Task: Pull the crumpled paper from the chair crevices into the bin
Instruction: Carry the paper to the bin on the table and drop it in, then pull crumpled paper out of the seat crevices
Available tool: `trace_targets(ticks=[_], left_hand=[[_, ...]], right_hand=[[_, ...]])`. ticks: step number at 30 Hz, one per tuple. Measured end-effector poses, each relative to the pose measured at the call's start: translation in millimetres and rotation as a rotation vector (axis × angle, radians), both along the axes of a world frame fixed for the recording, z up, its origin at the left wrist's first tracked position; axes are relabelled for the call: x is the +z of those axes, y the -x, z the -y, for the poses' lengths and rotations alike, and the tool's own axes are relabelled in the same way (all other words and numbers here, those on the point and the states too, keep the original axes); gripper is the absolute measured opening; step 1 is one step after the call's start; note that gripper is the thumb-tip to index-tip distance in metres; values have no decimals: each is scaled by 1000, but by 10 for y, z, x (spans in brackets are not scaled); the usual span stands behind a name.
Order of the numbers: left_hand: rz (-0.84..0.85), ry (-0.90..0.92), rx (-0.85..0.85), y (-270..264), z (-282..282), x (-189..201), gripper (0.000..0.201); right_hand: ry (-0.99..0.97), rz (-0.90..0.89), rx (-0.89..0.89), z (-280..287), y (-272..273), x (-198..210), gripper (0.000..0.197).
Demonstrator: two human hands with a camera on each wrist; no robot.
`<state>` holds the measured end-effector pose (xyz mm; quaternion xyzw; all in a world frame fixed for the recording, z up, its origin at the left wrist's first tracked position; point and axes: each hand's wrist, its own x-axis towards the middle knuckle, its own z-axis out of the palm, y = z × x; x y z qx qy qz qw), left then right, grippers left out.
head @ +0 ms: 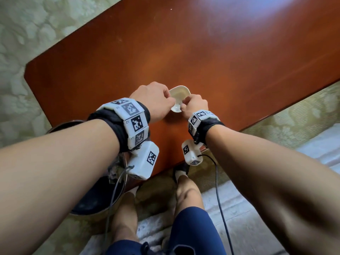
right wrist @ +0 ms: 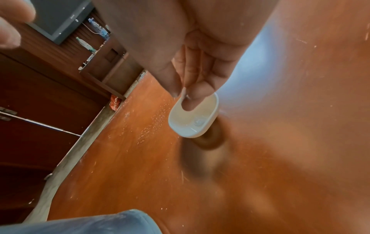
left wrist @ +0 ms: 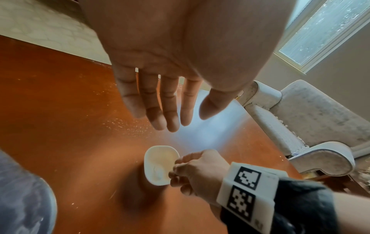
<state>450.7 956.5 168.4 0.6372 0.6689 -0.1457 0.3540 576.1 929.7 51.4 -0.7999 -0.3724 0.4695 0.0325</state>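
A small white dish (head: 179,92) stands on the brown wooden table (head: 202,52). My right hand (head: 185,105) pinches the dish's near rim between thumb and forefinger (right wrist: 190,102). Just left of the dish, my left hand (head: 169,102) hovers above the table; in the left wrist view its fingers (left wrist: 160,110) are straight and hold nothing. The metal bin (head: 64,124) stands on the floor under my left forearm. A pale armchair (left wrist: 300,118) sits past the table's far side. No crumpled paper shows plainly in any view.
Patterned carpet (head: 27,34) surrounds the table. My legs and feet are at the table's near edge, with cables hanging from both wrist units. A dark wooden cabinet (right wrist: 40,102) with a screen on it stands beyond the table, an orange packet (right wrist: 114,102) at its foot.
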Motion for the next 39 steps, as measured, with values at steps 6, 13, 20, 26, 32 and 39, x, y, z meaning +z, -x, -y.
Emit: trace_targets(ticks=[6, 13, 20, 26, 32, 39], left_hand=[[43, 12, 40, -27, -18, 126, 16], [92, -17, -58, -148, 84, 404, 17], [212, 3, -286, -542, 469, 673, 16], [278, 31, -675, -1123, 1293, 964, 19], [315, 119, -988, -1545, 2420, 979, 14], [279, 219, -1329, -1784, 3765, 802, 12]], right_hand=[[-44, -7, 35, 56, -88, 188, 27], [-122, 48, -38, 237, -343, 635, 23], [-161, 169, -143, 885, -623, 1257, 23], [-145, 278, -385, 2151, -927, 1875, 24], [-30, 295, -658, 3722, -918, 2096, 20], [58, 257, -1065, 5319, -541, 1992, 15]])
